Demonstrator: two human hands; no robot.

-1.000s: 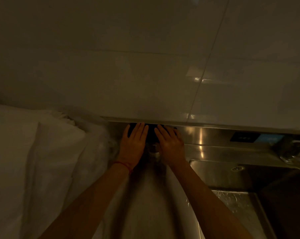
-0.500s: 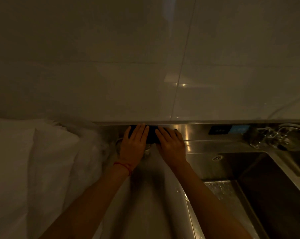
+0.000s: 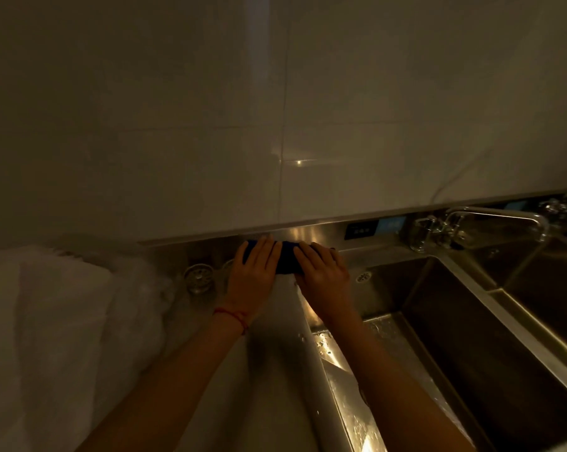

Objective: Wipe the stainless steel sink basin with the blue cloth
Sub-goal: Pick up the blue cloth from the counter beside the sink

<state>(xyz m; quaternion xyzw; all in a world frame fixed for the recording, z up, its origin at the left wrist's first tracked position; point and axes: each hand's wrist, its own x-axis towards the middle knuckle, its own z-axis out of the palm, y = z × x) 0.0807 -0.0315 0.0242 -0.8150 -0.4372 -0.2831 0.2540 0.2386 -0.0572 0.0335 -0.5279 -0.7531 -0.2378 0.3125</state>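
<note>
Both hands cover most of the blue cloth (image 3: 287, 261); label text unreadable.

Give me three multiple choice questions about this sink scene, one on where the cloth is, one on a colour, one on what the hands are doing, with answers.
1. Where is the cloth?
A. on the steel ledge below the wall tiles
B. in the sink basin
C. draped over the tap

2. What colour is the band on the left wrist?
A. green
B. red
C. white

3. How do the hands lie?
A. both hang idle
B. one holds the tap
C. both press flat on the cloth

Answers: 1 A, the cloth lies on the ledge left of the sink basin, away from the tap. 2 B, the band reads red. 3 C, the left hand and right hand lie on it, fingers straight.
</note>
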